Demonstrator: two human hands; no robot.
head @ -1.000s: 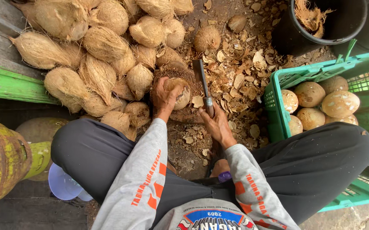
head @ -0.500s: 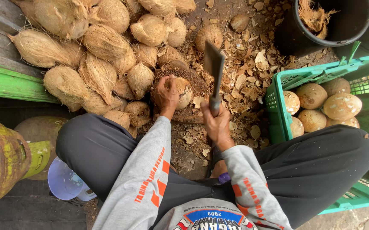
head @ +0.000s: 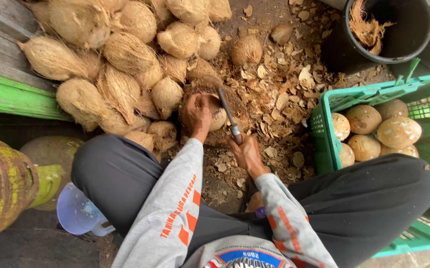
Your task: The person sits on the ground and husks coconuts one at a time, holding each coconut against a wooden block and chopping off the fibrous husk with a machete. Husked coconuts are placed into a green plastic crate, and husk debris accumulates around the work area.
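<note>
While the left hand (head: pixel 197 110) grips a coconut (head: pixel 217 118) on the chopping block (head: pixel 230 99), the right hand (head: pixel 245 151) clenches a cleaver (head: pixel 228 115), blade touching the nut. Husked pile (head: pixel 120 64) far left; green crate (head: pixel 423 129) of peeled nuts right.

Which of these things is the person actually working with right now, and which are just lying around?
In use:
- left hand steadying a coconut on the wooden block
- right hand gripping the knife, its blade on the coconut

Lying about:
- pile of husked coconuts
- green crate holding peeled coconuts
- black bucket
- shell chips
- gas cylinder
</note>
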